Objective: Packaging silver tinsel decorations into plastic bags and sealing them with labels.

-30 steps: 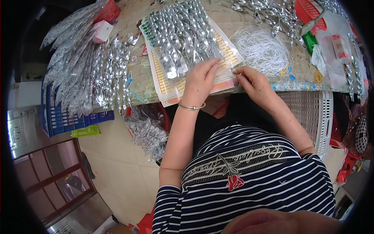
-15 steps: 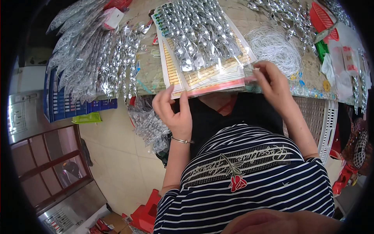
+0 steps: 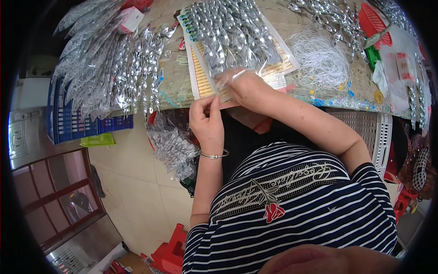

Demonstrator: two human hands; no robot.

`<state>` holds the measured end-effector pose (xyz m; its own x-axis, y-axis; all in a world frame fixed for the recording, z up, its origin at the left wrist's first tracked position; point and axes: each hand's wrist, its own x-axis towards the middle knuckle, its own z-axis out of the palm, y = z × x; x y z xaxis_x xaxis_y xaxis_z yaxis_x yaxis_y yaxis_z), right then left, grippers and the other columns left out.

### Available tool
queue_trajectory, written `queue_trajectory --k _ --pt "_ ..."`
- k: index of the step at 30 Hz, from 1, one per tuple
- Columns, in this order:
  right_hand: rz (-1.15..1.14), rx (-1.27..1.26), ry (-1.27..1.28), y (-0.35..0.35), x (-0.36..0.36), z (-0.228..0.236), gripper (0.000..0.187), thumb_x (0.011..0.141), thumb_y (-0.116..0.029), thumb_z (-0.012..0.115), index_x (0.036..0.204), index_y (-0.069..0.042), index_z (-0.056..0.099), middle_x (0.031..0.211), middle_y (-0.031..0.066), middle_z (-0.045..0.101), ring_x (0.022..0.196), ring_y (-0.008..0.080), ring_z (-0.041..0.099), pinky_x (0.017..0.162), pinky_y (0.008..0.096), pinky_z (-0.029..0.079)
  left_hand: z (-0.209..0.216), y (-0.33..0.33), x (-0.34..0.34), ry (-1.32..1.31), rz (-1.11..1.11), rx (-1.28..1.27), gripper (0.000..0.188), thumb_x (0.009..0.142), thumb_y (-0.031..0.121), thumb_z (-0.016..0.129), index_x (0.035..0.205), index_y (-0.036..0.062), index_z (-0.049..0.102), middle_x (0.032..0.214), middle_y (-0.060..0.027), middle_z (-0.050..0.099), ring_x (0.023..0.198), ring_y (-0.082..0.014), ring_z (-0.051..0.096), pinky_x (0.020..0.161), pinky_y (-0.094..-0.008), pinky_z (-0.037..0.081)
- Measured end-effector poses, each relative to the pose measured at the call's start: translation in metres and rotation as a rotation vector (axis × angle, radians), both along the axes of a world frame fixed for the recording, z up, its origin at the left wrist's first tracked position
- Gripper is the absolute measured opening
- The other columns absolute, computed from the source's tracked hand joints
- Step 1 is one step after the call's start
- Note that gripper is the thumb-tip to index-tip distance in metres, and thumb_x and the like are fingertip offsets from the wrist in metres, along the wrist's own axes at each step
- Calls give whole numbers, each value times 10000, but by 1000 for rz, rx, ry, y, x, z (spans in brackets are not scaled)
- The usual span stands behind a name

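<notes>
Clear film (image 3: 220, 82) near table (image 3: 180, 86) edge: left hand (image 3: 206, 119) pinches it; right hand (image 3: 245, 89), cannot tell grip (blurred); bare room leftward.

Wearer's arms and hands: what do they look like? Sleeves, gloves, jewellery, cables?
Left hand: no glove, slim silver-coloured bangle at the wrist. Right hand: no glove, no bangle visible. Left sleeve and right sleeve: short, dark navy with thin white stripes, forearms bare. No cables visible on either arm.
</notes>
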<state>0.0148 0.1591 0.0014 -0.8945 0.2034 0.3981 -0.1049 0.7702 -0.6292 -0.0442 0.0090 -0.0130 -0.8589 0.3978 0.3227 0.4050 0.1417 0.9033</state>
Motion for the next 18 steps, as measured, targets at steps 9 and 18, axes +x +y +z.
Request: queue_trajectory --k 9,18 --pt "72 -166 -188 17 61 26 233 921 -92 532 1122 -15 620 1031 162 654 951 325 624 816 378 500 9 -15 -10 -413 -58 136 174 948 162 583 1028 7 592 844 -22 610 738 -52 564 601 -182 465" --pt "-2 1 -178 16 64 17 228 881 -35 539 1092 -12 622 1042 150 646 992 315 609 845 386 494 14 -18 -20 -557 -150 -80 224 951 228 580 899 20 645 767 -27 643 643 -79 595 564 -197 446"
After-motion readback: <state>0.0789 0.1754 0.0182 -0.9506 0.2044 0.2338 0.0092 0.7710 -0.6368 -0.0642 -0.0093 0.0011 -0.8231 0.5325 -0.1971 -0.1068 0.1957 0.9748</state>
